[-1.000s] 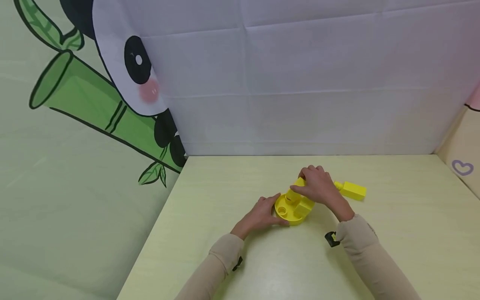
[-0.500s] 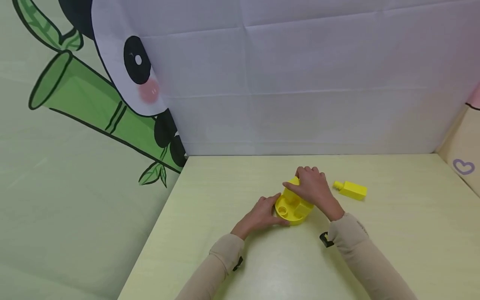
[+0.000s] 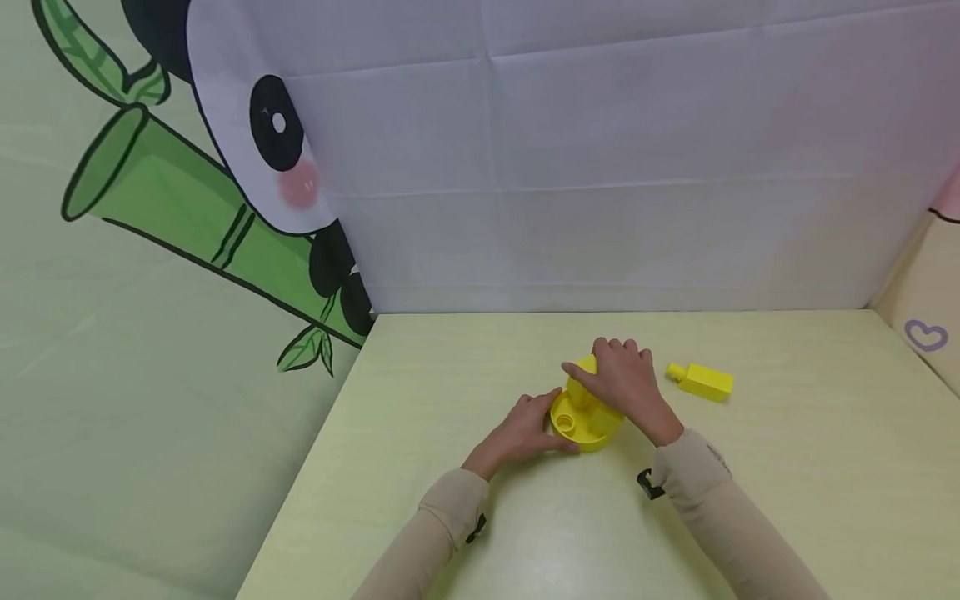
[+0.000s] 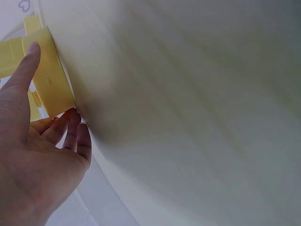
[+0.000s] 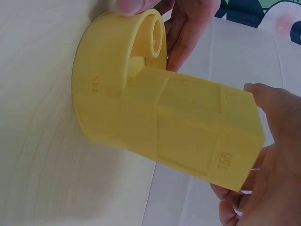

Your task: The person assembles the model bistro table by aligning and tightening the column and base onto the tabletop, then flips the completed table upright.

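A round yellow base (image 3: pixel 576 430) with a raised rim and ring-shaped sockets stands on the table. My left hand (image 3: pixel 521 429) grips its rim; in the left wrist view the thumb lies along the side marked with digits and the fingertips are at the lower edge. A yellow block (image 3: pixel 582 383) stands up from the base, and my right hand (image 3: pixel 626 375) holds it from above. Another angular yellow block (image 5: pixel 197 122), marked with digits, rises from the base closer to the right wrist camera and hides the held one there. One open socket (image 3: pixel 565 423) faces my left thumb.
A loose yellow block (image 3: pixel 705 382) with a round peg at one end lies on the pale table (image 3: pixel 787 467), to the right of my right hand. A cloth backdrop (image 3: pixel 600 208) hangs along the table's far edge.
My right hand has shifted left with the block, which has gone from leaning to more upright over the base. The loose block's peg has come into full view. My left hand stays put.
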Available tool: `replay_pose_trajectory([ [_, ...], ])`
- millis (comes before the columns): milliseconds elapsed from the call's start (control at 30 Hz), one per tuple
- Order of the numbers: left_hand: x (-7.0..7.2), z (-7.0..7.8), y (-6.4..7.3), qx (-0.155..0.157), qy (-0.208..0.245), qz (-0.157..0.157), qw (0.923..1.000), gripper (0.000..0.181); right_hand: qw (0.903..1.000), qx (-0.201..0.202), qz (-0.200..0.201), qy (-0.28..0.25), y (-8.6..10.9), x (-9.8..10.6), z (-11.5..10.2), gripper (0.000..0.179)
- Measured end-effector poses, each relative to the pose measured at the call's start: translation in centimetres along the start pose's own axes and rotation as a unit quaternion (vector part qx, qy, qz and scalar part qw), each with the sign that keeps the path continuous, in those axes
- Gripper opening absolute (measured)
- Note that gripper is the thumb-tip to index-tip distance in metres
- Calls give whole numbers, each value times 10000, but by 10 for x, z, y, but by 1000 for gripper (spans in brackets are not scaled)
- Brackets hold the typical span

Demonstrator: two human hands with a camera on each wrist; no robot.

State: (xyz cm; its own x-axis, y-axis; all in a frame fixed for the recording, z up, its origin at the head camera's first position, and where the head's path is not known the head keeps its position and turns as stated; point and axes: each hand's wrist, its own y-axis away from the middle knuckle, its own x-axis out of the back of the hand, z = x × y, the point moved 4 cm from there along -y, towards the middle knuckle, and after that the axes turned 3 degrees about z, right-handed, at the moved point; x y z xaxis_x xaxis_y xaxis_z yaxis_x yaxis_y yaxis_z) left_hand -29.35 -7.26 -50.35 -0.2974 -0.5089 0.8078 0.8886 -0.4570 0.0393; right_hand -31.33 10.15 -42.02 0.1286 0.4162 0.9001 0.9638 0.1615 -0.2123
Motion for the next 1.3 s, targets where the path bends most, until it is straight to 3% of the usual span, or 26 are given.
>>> replay_pose_trajectory([
  [167, 1, 2, 0, -20, 10, 6, 10000, 101, 9981, 377, -314, -384, 4, 2, 3, 59],
  [333, -1, 2, -1, 11, 39, -20, 10000, 101, 9943, 823, -371, -570, 9, 5, 11, 53],
  [667, -1, 1, 0, 37, 29, -14, 10000, 101, 9973, 567, -266, -388, 11, 4, 17, 54],
  [1300, 1, 3, 2, 68, 63, 6, 10000, 101, 9976, 653, 182, 102, 20, 6, 9, 46],
])
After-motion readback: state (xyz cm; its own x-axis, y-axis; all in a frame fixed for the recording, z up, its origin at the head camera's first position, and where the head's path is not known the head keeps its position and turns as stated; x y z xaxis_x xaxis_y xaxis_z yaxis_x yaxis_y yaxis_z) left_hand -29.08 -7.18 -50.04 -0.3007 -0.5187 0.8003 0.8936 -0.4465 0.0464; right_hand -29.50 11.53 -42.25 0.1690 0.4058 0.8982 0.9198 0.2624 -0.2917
